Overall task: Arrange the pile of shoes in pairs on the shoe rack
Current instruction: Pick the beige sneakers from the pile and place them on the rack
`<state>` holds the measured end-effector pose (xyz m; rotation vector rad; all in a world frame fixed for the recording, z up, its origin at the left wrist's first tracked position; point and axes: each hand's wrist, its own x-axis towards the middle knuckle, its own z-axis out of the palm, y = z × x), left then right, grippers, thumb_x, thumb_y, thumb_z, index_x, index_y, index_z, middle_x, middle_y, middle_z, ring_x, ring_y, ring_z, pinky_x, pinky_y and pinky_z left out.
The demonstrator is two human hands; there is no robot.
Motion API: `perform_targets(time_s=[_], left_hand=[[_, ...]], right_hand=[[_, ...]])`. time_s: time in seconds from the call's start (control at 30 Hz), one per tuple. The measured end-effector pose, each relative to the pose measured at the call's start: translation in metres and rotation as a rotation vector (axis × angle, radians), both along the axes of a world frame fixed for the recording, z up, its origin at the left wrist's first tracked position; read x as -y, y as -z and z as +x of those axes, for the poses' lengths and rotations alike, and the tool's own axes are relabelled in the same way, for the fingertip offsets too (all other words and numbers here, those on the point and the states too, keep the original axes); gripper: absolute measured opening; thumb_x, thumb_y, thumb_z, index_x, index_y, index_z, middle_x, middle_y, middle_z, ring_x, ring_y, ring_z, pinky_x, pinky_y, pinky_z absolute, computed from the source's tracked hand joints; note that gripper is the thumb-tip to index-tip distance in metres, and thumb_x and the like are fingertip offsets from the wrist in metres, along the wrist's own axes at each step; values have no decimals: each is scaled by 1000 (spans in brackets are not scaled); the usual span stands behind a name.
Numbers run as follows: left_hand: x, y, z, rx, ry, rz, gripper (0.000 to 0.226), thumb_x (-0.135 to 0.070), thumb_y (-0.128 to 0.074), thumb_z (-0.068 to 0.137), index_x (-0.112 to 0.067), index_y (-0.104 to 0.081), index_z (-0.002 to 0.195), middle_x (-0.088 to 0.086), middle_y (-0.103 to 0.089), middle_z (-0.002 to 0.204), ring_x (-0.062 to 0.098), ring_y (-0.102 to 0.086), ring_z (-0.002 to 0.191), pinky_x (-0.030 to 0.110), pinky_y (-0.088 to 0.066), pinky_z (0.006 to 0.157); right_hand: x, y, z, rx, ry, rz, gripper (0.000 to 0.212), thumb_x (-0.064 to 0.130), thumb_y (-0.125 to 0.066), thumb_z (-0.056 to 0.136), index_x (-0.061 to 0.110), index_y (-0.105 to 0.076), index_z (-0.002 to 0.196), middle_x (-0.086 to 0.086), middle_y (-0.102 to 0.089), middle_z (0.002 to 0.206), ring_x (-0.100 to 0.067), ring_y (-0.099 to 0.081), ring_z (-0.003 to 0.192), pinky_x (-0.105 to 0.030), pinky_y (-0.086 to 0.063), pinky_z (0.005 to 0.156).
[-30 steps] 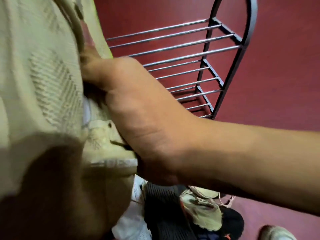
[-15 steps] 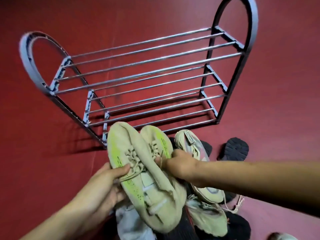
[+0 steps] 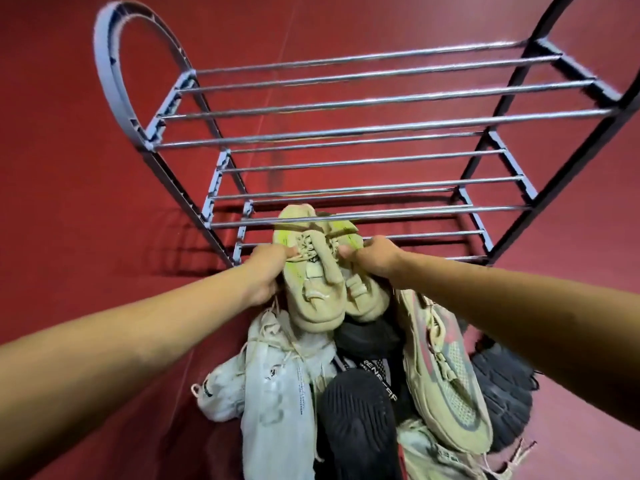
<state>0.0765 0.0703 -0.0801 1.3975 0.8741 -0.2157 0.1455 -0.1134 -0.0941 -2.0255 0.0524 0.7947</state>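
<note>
- While both bare arms reach forward from the bottom corners of the view, the left hand (image 3: pixel 265 271) is closed around the outer side of the left-hand beige knit sneaker with a neon yellow stripe (image 3: pixel 308 271), with the thumb on its laces.
- The right hand (image 3: pixel 372 259) is curled tight on the matching right-hand beige sneaker (image 3: pixel 360 289), fingers pinching near its laces.
- The two beige sneakers are pressed side by side, touching, and held above the pile and in front of the rack's lower tiers.
- Their long axes run away from the viewer: the toes point toward the rack and reach the bars of a lower tier, and the heels point back toward the person.
- Whether the toes rest on a bar or only overlap it in view cannot be told.
- The dark metal shoe rack with silver horizontal bars and arched end frames (image 3: pixel 346 98) stands on the red floor (image 3: pixel 69 202), and its upper tiers hold no shoes.
- Just below the held pair, a pile of shoes lies on the floor in front of the rack.
- In the pile, a pale grey-white laced sneaker (image 3: pixel 277 393) lies to the left.
- A black sneaker with its ridged sole facing up (image 3: pixel 356 420) lies in the middle.
- A tan and red mesh sneaker (image 3: pixel 446 375) lies to the right, under the right forearm.
- Another dark ridged sole (image 3: pixel 502 396) shows at the far right of the pile.
</note>
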Motion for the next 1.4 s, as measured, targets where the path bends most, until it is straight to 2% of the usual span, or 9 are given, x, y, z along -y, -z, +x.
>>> perform_targets(time_s=[0.23, 0.33, 0.5, 0.63, 0.8, 0.97, 1.1, 1.23, 1.4], left_hand=[[-32, 36, 65, 107, -36, 96, 26, -8, -63, 87, -4, -70, 112, 13, -76, 99, 25, -74, 78, 39, -63, 73], [-39, 42, 70, 66, -122, 226, 13, -13, -55, 96, -14, -62, 107, 3, -70, 92, 18, -64, 71, 20, -53, 45], [-48, 54, 47, -67, 121, 807, 49, -30, -56, 97, -7, -47, 139, 25, -52, 139, 41, -54, 125, 41, -47, 103], [-37, 45, 5, -14, 343, 1020, 43, -30, -49, 101, -12, -41, 139, 17, -38, 144, 42, -52, 121, 45, -43, 96], [-10, 31, -25, -110, 805, 1457, 56, -49, -50, 94, -24, -40, 143, 4, -52, 133, 31, -52, 118, 42, -52, 81], [10, 7, 5, -413, 1034, 1442, 45, -45, -56, 95, -20, -56, 131, 9, -56, 137, 32, -57, 122, 40, -49, 87], [23, 11, 7, -171, 1008, 1683, 58, -52, -63, 88, -18, -52, 133, 7, -53, 132, 31, -53, 119, 37, -41, 74], [6, 59, -1, -122, 1034, 1621, 103, -74, -65, 72, -23, -23, 151, 6, -39, 145, 30, -36, 132, 50, -39, 98], [-28, 64, 9, 65, 860, 1522, 65, -38, -69, 86, -18, -42, 141, 5, -56, 133, 31, -45, 128, 42, -43, 102]], right_hand=[[-27, 16, 49, 10, 118, 179, 19, 21, -68, 95, 16, -49, 95, -9, -66, 111, -9, -58, 76, -18, -52, 65], [-32, 27, 57, 38, 210, 216, 14, 19, -64, 97, 13, -54, 90, -8, -63, 82, -9, -62, 55, -22, -53, 47], [-25, 57, 51, 278, 172, -205, 60, 49, -72, 82, 8, -53, 122, -14, -58, 121, -33, -61, 112, -42, -52, 96], [-16, 59, 26, 354, -101, -167, 76, 62, -78, 68, 22, -53, 128, 1, -65, 108, -20, -63, 104, -31, -51, 94], [-26, 59, 23, 402, -261, -423, 61, 57, -80, 70, 18, -62, 114, -9, -66, 109, -33, -63, 108, -37, -55, 86], [-25, 56, 23, 428, -198, -355, 47, 45, -81, 71, 22, -67, 109, -3, -64, 118, -28, -64, 107, -34, -53, 91], [-26, 54, 18, 502, -199, -409, 54, 56, -77, 70, 25, -64, 112, 0, -69, 113, -28, -65, 108, -39, -50, 95], [-35, 52, 11, 510, -206, -312, 56, 52, -79, 72, 26, -59, 117, 1, -72, 111, -25, -66, 108, -37, -50, 96], [-43, 49, 13, 495, -252, -223, 62, 38, -81, 73, 26, -55, 129, -2, -67, 123, -28, -63, 114, -33, -50, 95]])
